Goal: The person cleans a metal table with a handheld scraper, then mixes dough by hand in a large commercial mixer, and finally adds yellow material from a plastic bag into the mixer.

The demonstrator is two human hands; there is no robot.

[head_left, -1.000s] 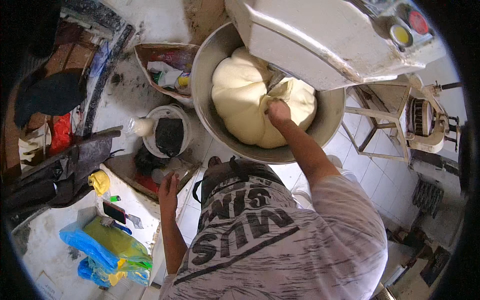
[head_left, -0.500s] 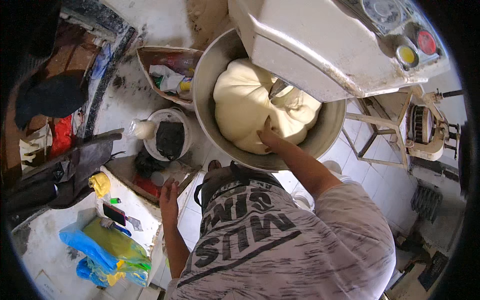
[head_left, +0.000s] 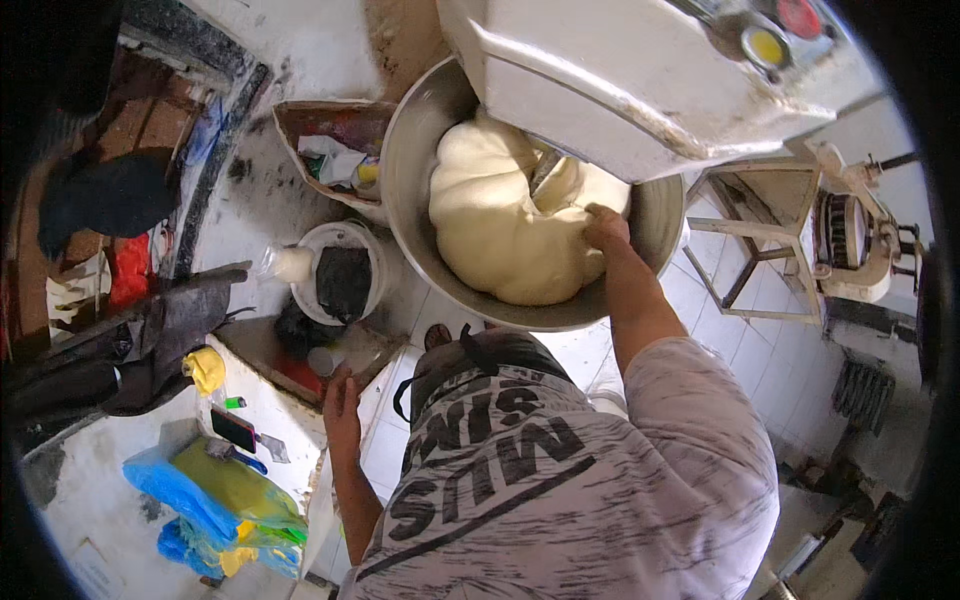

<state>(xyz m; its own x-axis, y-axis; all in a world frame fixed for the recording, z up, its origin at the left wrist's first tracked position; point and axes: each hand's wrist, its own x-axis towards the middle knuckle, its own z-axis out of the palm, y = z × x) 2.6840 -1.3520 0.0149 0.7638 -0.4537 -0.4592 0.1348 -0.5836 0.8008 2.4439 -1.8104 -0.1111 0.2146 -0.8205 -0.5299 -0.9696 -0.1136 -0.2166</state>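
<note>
A big, pale mass of dough fills much of a metal mixing bowl, gathered in thick folds around a metal mixer tool. My right hand reaches over the bowl's near rim to the dough's right side. Its fingers are curled against a fold there and look closed on it; the fingertips are partly hidden. My left hand hangs low beside the white worktop's edge, fingers stretched out, holding nothing. The white mixer head overhangs the bowl's far side and hides part of the dough.
Left of the bowl stand an open box of packets and a white bucket with a black bag inside. A phone, a scraper and blue-yellow plastic bags lie on the left worktop. A metal-framed machine stands right.
My right hand has moved right and away from me along the dough, from its near middle to its right side. The dough's folds have turned. My left hand stays about where it was.
</note>
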